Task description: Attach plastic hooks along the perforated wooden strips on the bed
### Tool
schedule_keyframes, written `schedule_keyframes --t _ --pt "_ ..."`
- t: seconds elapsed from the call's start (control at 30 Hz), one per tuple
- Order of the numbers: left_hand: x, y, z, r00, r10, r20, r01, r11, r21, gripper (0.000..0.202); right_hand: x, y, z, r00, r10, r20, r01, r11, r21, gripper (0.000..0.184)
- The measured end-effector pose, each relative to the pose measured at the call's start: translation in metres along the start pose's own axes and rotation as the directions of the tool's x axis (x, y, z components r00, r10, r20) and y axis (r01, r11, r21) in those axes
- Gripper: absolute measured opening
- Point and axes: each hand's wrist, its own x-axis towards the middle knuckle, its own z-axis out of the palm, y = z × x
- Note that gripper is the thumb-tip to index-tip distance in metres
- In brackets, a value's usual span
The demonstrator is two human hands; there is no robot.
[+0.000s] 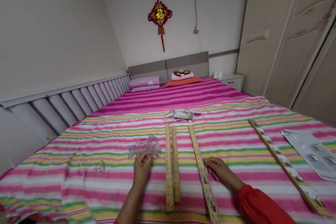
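My left hand [143, 164] is closed in a pinch at the near edge of a crumpled clear plastic bag [147, 143]; what its fingertips grip is hidden. My right hand [217, 169] has its thumb and fingers pinched against the right edge of a wooden strip [198, 151] with rows of holes. A small metal piece seems to be at those fingertips, too small to name. Nearer to me, that strip carries small metal fittings [205, 179]. Two more drilled wooden strips, a longer one [169, 171] and a shorter one [175, 168], lie side by side between my hands.
On the right lie a wooden strip with white round pieces [283, 161] and a clear blister pack [312, 154]. Beyond the strips is another plastic packet [181, 114]. A scrap of clear plastic [99, 168] sits at left. Everything rests on a striped bedspread [118, 185].
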Motion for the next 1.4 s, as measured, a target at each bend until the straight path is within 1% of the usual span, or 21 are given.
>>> schedule_keyframes --t 0.07,0.13,0.17,0.2,0.23,0.27,0.3,0.33,0.37,0.47,0.57,0.7,0.77,0.8,0.9,1.0,1.07,1.17,1.23,1.3,1.4 --pt "-0.012 0.002 0.001 0.995 -0.082 -0.055 0.08 0.996 -0.046 0.027 0.0 -0.014 0.004 0.996 -0.051 -0.066 0.048 0.998 -0.041 0.041" --pt "-0.024 0.007 0.003 0.986 -0.137 -0.097 0.13 0.989 -0.077 0.029 -0.001 -0.033 0.016 0.985 -0.132 -0.11 0.125 0.99 -0.063 0.036" --pt "-0.03 0.009 0.004 0.982 -0.151 -0.115 0.141 0.986 -0.088 0.03 -0.003 -0.042 0.026 0.98 -0.17 -0.099 0.165 0.985 -0.058 0.031" --pt "-0.036 0.013 0.005 0.979 -0.158 -0.132 0.146 0.985 -0.094 0.029 -0.006 -0.052 0.037 0.98 -0.194 -0.052 0.192 0.98 -0.042 0.026" --pt "-0.04 0.016 0.007 0.976 -0.156 -0.151 0.143 0.985 -0.095 0.029 -0.009 -0.06 0.051 0.983 -0.182 0.022 0.183 0.983 -0.016 0.024" --pt "-0.045 0.02 0.008 0.975 -0.145 -0.17 0.131 0.987 -0.092 0.028 -0.012 -0.067 0.066 0.987 -0.138 0.079 0.137 0.99 0.02 0.025" --pt "-0.048 0.024 0.009 0.974 -0.122 -0.189 0.108 0.991 -0.085 0.026 -0.016 -0.072 0.082 0.984 -0.075 0.162 0.067 0.996 0.053 0.027" --pt "-0.052 0.027 0.01 0.974 -0.086 -0.209 0.073 0.995 -0.071 0.024 -0.02 -0.076 0.098 0.976 -0.025 0.215 0.006 0.996 0.089 0.031" --pt "-0.055 0.031 0.01 0.974 -0.041 -0.225 0.031 0.998 -0.047 0.022 -0.024 -0.078 0.113 0.969 0.03 0.243 -0.062 0.99 0.125 0.034" --pt "-0.064 0.039 0.008 0.967 0.097 -0.236 -0.083 0.994 0.068 0.017 -0.033 -0.078 0.151 0.956 0.107 0.273 -0.184 0.944 0.275 0.037" --pt "-0.072 0.042 0.002 0.957 0.202 -0.208 -0.162 0.967 0.197 0.015 -0.039 -0.076 0.172 0.96 0.111 0.258 -0.199 0.918 0.343 0.036" --pt "-0.079 0.041 -0.007 0.944 0.29 -0.157 -0.231 0.921 0.312 0.015 -0.039 -0.076 0.18 0.975 0.106 0.197 -0.161 0.944 0.289 0.032" --pt "-0.081 0.04 -0.008 0.949 0.286 -0.133 -0.232 0.92 0.316 0.015 -0.038 -0.075 0.18 0.976 0.096 0.198 -0.148 0.952 0.267 0.03" --pt "-0.081 0.039 -0.007 0.956 0.265 -0.128 -0.218 0.929 0.3 0.014 -0.038 -0.075 0.18 0.976 0.09 0.199 -0.141 0.955 0.262 0.029" --pt "-0.082 0.038 -0.003 0.982 0.138 -0.126 -0.114 0.977 0.18 0.012 -0.036 -0.073 0.179 0.981 0.067 0.184 -0.112 0.963 0.245 0.028" --pt "-0.083 0.038 0.0 0.994 -0.063 -0.085 0.061 0.998 -0.02 0.018 -0.033 -0.07 0.179 0.984 0.069 0.163 -0.104 0.971 0.214 0.026" --pt "-0.083 0.039 0.001 0.98 -0.2 -0.021 0.195 0.971 -0.136 0.025 -0.03 -0.067 0.178 0.987 0.074 0.143 -0.101 0.977 0.186 0.024" --pt "-0.08 0.04 -0.003 0.932 -0.358 0.048 0.357 0.894 -0.27 0.035 -0.026 -0.065 0.175 0.992 0.065 0.108 -0.081 0.987 0.142 0.021" --pt "-0.074 0.04 -0.006 0.9 -0.431 0.066 0.427 0.837 -0.342 0.043 -0.024 -0.064 0.173 0.994 0.056 0.094 -0.066 0.992 0.111 0.02" --pt "-0.066 0.041 -0.009 0.88 -0.468 0.086 0.464 0.805 -0.37 0.045 -0.024 -0.065 0.172 0.994 0.05 0.092 -0.057 0.995 0.08 0.021" --pt "-0.054 0.045 -0.012 0.884 -0.45 0.128 0.465 0.814 -0.347 0.041 -0.026 -0.067 0.171 0.993 0.048 0.11 -0.053 0.998 0.043 0.021"
